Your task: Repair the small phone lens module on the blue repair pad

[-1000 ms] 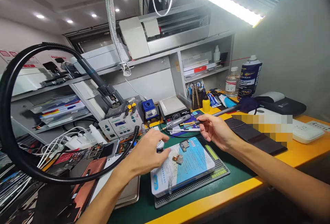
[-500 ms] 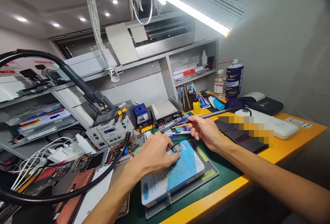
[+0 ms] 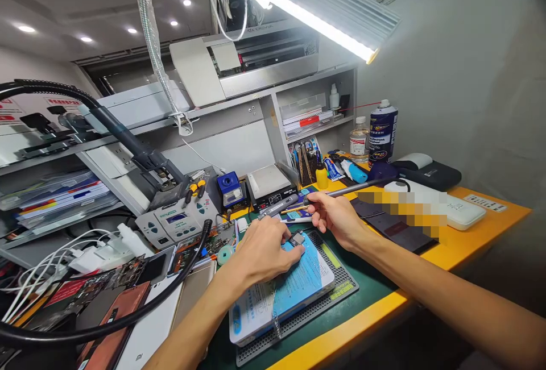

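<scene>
While the worktop (image 3: 341,328) runs a smooth yellow edge up front, a grey perforated pad (image 3: 301,319) sits under a flat, glossy blue-and-white box (image 3: 301,279). Left hand (image 3: 267,250) is over the box, fingers bent, right by a small squarish metallic part (image 3: 297,238) on top; can't tell if it's pinched. Right hand (image 3: 335,219) grips a slim tool (image 3: 297,207) with a brassy shaft. Further back: squat yellow bottle (image 3: 321,178), shiny cylindrical spray can (image 3: 381,134), then flat grey shelving (image 3: 279,125).
</scene>
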{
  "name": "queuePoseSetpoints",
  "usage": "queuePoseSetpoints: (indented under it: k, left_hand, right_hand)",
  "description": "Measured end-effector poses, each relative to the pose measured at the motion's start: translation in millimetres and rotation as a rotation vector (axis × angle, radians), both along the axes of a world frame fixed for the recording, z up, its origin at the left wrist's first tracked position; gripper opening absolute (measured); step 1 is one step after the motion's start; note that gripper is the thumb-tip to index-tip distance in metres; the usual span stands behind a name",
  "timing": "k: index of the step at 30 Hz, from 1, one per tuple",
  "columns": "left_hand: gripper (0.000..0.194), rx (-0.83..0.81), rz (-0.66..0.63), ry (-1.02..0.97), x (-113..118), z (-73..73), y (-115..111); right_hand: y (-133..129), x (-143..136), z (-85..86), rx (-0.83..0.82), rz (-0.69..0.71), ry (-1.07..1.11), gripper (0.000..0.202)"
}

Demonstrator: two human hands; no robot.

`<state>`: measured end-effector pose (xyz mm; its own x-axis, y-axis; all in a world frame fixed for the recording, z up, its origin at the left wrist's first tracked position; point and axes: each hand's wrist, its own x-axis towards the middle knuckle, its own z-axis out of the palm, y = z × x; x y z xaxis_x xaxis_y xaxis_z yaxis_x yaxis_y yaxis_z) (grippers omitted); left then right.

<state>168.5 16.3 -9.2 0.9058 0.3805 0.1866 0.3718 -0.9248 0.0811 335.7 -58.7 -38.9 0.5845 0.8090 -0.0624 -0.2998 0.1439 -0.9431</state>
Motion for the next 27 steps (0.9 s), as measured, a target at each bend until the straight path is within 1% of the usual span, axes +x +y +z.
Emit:
queuePoseSetpoints:
  k: [3,6,10,13,16,18,21,23,27]
  left_hand:
    - [0.03,0.034,0.016,0.006,0.8,1.1,-3.3]
    - [0.035,0.065,0.039,0.021,-6.1,9.5,-7.1]
    - [0.039,0.084,0.109,0.04,-33.3,24.8,-14.7]
    - [0.036,0.072,0.17,0.073,-57.0,26.7,-23.2]
    - [0.031,0.023,0.211,0.14,-73.4,17.5,-31.4]
    - [0.031,0.016,0.231,0.142,-80.4,9.0,-35.5]
    - [0.03,0.04,0.244,0.056,-88.2,-2.8,-40.3]
    - [0.03,0.071,0.222,-0.009,-92.4,-9.9,-43.7]
    - [0.03,0.135,0.179,-0.076,-97.6,-24.8,-50.4]
  right_hand:
    - [0.0,0.2,-1.4,0.006,0.011,-0.003,0.021]
    - [-1.5,0.3,-1.6,0.032,0.038,-0.006,0.02]
    - [-6.4,-3.5,1.7,0.09,0.094,-0.015,0.016]
    - [-11.4,-10.9,5.1,0.121,0.143,-0.039,0.017]
    - [-16.5,-21.0,6.2,0.125,0.19,-0.079,0.02]
    - [-19.7,-27.6,5.1,0.114,0.218,-0.111,0.021]
    - [-23.6,-35.2,1.8,0.09,0.267,-0.155,0.02]
    - [-25.1,-38.1,-0.7,0.071,0.298,-0.177,0.017]
    - [-25.2,-39.8,-4.3,0.045,0.348,-0.214,0.015]
